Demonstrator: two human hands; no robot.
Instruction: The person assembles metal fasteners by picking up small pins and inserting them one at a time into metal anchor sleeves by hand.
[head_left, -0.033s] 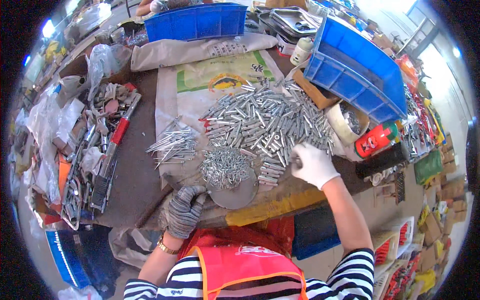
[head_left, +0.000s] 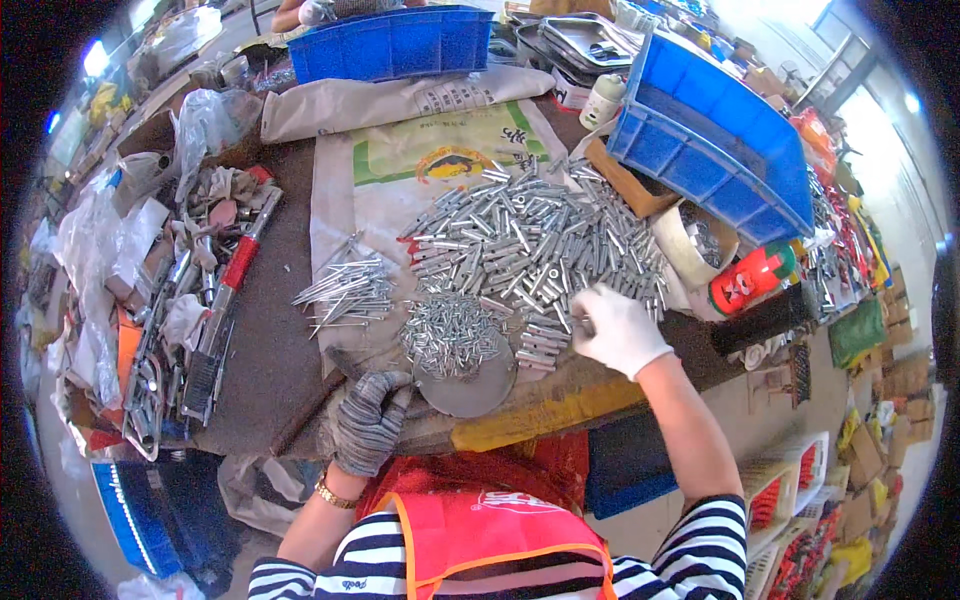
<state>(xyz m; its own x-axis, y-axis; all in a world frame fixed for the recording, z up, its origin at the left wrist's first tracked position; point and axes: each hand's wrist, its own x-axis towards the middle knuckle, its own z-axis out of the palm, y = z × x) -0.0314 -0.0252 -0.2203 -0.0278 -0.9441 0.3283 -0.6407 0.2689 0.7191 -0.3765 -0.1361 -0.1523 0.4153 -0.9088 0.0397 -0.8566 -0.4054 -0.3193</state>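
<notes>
My right hand, in a white glove, is at the near right edge of a heap of metal sleeves. Its fingers are curled into a pinch, and what they hold, if anything, is hidden. Just left of it, several sleeves lie stacked in a short row. My left hand, in a grey striped knit glove, is closed at the table's near edge; its contents cannot be made out. Between the hands is a round grey plate, partly covered by a pile of small metal pins. Long thin nails lie to the left.
A dark-headed tool with a wooden handle lies beside my left hand. Blue bins stand at the back and right. A red and green can is at the right; tools and plastic bags crowd the left. Another person's hand shows far back.
My right hand has shifted slightly left, toward the short row of sleeves. My left hand stays in place.
</notes>
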